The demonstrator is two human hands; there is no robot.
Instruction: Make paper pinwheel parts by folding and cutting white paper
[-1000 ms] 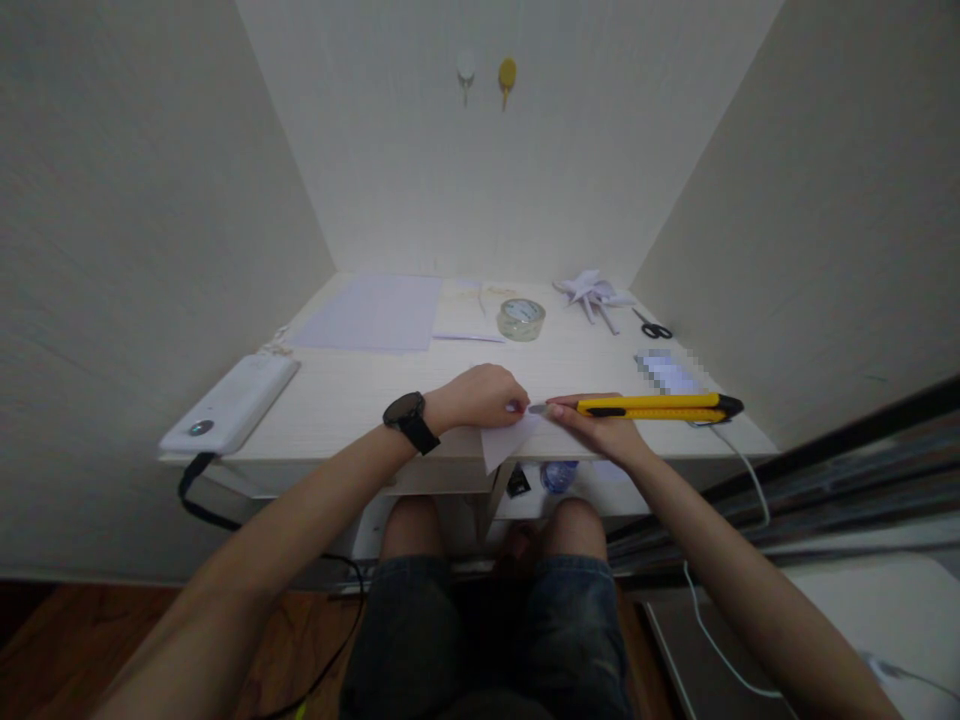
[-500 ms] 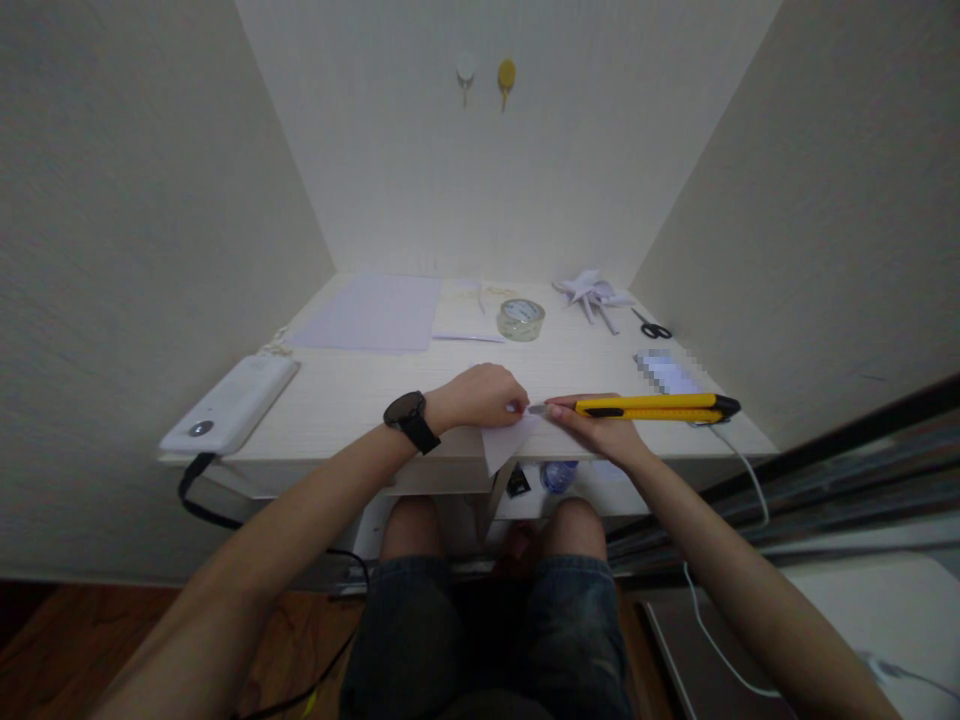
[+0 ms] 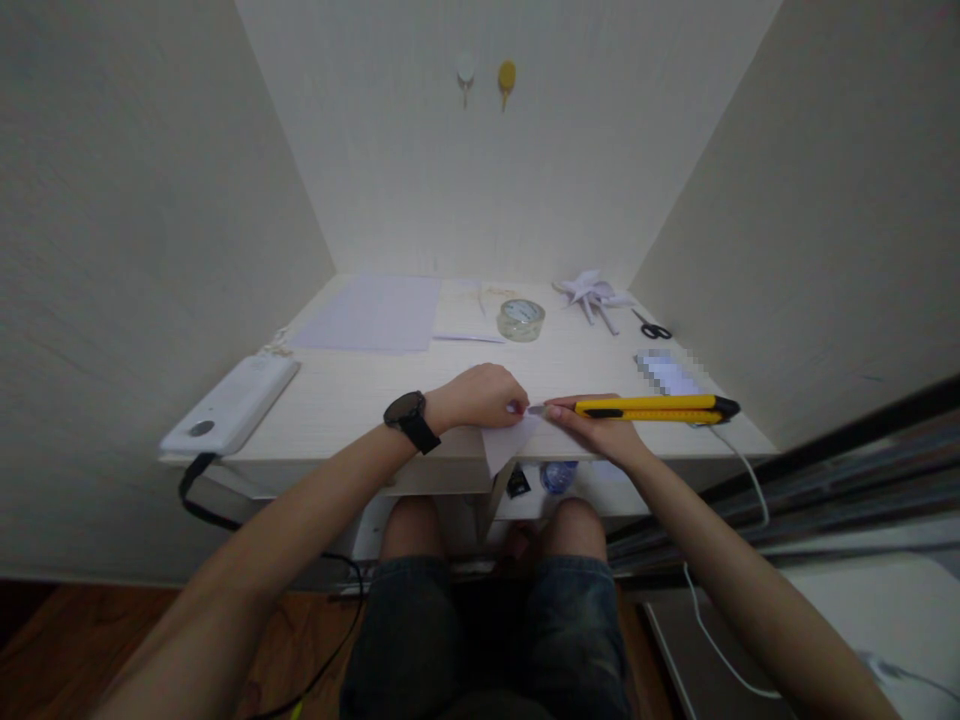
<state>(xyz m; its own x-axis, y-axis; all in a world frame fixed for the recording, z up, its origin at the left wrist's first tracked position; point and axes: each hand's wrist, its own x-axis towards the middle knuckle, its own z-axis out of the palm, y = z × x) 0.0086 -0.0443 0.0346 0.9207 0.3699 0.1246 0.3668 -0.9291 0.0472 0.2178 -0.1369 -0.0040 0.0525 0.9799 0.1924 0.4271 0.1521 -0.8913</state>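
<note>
My left hand (image 3: 484, 394), with a black watch on its wrist, is closed on a piece of white paper (image 3: 507, 445) at the desk's front edge. One corner of the paper hangs down past the edge. My right hand (image 3: 600, 430) grips a yellow utility knife (image 3: 652, 408) near its blade end, its handle pointing right. The short blade reaches left to the paper beside my left fingertips. Whether the blade has gone into the paper, I cannot tell.
On the white desk (image 3: 352, 400) lie paper sheets (image 3: 375, 312), a tape roll (image 3: 520, 320), a paper pinwheel (image 3: 591, 292), black scissors (image 3: 654, 328) and a blurred-out phone (image 3: 669, 373). A white power bank-like device (image 3: 232, 405) sits at the left edge. Below is a shelf (image 3: 600, 495).
Hardly anything differs. Both hands, the paper and the utility knife stay in almost the same place, with the blade still at the paper.
</note>
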